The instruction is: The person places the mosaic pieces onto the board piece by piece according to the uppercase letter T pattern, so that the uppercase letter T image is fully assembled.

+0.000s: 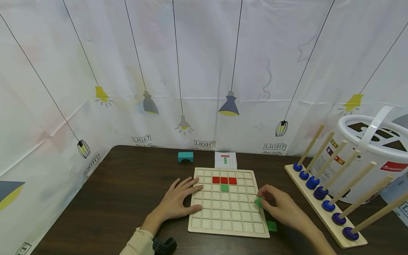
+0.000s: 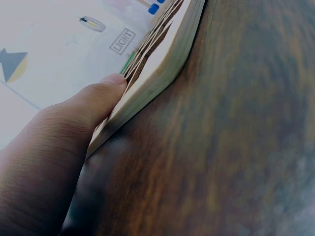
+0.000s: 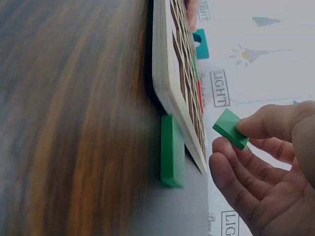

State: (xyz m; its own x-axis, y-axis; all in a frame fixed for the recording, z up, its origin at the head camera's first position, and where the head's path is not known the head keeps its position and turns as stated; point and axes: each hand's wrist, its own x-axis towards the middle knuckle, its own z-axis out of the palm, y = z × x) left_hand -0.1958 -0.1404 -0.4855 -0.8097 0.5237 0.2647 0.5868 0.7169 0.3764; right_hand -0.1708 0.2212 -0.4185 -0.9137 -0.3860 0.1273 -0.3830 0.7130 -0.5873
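Observation:
A wooden grid board (image 1: 220, 214) lies on the dark table. Three red tiles (image 1: 224, 180) sit in a row near its top, with one green tile (image 1: 224, 187) below the middle one. My left hand (image 1: 177, 200) rests on the board's left edge, fingers spread and thumb on the rim. At the right edge my right hand (image 1: 280, 205) pinches a green tile (image 3: 229, 127) between thumb and fingers, held over the board's side. Another green tile (image 3: 172, 152) lies on the table against the board's lower right edge.
Behind the board lies a pattern card (image 1: 225, 161) showing a red and green T shape. A teal arch block (image 1: 185, 156) stands to its left. On the right are a peg rack (image 1: 331, 212) with blue rings and a white bucket (image 1: 360, 159).

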